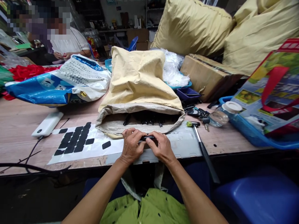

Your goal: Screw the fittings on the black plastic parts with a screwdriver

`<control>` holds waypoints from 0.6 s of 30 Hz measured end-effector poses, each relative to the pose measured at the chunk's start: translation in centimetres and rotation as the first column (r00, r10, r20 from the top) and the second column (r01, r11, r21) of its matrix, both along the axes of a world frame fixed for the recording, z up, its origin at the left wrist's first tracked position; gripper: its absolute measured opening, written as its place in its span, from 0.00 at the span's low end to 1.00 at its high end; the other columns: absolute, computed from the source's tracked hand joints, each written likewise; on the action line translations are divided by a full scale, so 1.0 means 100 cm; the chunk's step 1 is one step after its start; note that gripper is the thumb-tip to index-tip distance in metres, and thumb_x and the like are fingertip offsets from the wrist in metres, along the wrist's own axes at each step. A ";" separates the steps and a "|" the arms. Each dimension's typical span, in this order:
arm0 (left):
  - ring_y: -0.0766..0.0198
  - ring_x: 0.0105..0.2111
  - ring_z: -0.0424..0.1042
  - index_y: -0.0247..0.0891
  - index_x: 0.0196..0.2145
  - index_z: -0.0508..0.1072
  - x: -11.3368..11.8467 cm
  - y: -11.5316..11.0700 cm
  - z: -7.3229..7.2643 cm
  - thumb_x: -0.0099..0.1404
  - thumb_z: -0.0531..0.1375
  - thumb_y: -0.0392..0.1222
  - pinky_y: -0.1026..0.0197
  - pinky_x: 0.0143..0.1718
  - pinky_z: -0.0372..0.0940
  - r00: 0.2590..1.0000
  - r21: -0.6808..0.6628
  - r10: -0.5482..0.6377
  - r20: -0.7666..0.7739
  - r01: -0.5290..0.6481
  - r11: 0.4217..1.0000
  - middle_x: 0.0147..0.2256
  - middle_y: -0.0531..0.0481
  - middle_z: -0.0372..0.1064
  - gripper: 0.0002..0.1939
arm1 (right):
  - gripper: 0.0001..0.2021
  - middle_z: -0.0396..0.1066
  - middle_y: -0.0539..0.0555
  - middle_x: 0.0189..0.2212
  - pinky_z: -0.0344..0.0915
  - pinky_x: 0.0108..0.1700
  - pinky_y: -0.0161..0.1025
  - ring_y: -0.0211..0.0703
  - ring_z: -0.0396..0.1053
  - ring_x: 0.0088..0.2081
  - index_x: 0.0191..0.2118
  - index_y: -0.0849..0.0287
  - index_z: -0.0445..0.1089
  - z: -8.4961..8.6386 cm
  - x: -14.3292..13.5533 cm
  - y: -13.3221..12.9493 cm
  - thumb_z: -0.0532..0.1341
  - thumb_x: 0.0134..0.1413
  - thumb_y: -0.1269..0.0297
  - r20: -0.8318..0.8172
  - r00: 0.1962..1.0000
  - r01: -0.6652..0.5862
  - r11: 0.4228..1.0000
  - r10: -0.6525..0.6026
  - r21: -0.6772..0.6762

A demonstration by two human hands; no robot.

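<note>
A slim black stick-like piece [149, 137] lies level between my two hands, just in front of the open mouth of a beige sack [136, 77]. My left hand [132, 145] is closed on its left end. On the other end, my right hand [162, 147] pinches with thumb and fingers. What kind of piece it is I cannot make out, as fingers cover much of it. Inside the sack mouth several similar black pieces [151, 118] show in shadow. Under my hands is a grey board [187, 144] at the table edge.
Left of my hands, a white sheet [97, 151] carries black rounded stickers [77, 137]. A white power bank [48, 124] with a cable lies farther left. To the right are a hammer [203, 149], keys [205, 120], a jar [220, 115] and a blue basket [252, 132]. A person [67, 42] sits across.
</note>
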State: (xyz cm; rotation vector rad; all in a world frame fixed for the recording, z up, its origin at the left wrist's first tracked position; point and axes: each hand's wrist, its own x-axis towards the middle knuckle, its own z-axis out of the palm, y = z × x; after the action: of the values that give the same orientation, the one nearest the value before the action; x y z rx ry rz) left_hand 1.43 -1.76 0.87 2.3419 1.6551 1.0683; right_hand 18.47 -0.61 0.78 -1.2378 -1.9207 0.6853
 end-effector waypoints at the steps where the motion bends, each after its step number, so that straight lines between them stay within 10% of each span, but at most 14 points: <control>1: 0.51 0.47 0.65 0.43 0.39 0.77 0.000 0.000 0.001 0.62 0.61 0.36 0.46 0.54 0.51 1.000 -0.009 -0.004 0.009 0.004 1.000 0.35 0.51 0.75 0.07 | 0.10 0.74 0.51 0.34 0.60 0.42 0.39 0.44 0.70 0.38 0.39 0.56 0.72 0.000 0.000 0.001 0.57 0.64 0.58 -0.015 1.000 -0.003 1.000 0.002 -0.010; 13: 0.52 0.45 0.65 0.42 0.39 0.76 -0.005 0.003 0.005 0.62 0.66 0.46 0.48 0.52 0.53 0.993 -0.042 -0.022 0.113 0.026 0.999 0.36 0.50 0.75 0.09 | 0.13 0.69 0.49 0.28 0.60 0.36 0.36 0.41 0.66 0.32 0.35 0.56 0.70 0.001 -0.001 0.004 0.55 0.66 0.55 -0.167 0.986 0.007 0.993 -0.026 -0.114; 18: 0.53 0.46 0.65 0.40 0.47 0.72 -0.013 0.000 0.010 0.62 0.63 0.47 0.50 0.53 0.55 0.979 -0.058 0.017 0.204 -0.005 0.998 0.39 0.48 0.72 0.17 | 0.10 0.65 0.50 0.28 0.62 0.36 0.38 0.42 0.64 0.32 0.35 0.56 0.68 0.008 0.012 -0.027 0.55 0.65 0.57 -0.356 0.895 0.293 0.956 -0.269 0.015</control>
State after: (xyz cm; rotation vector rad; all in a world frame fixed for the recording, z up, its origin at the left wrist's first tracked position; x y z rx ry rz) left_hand 0.09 -1.77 1.89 2.1100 1.6033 1.2012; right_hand 19.72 -3.36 1.63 -1.2250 -1.4257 0.6320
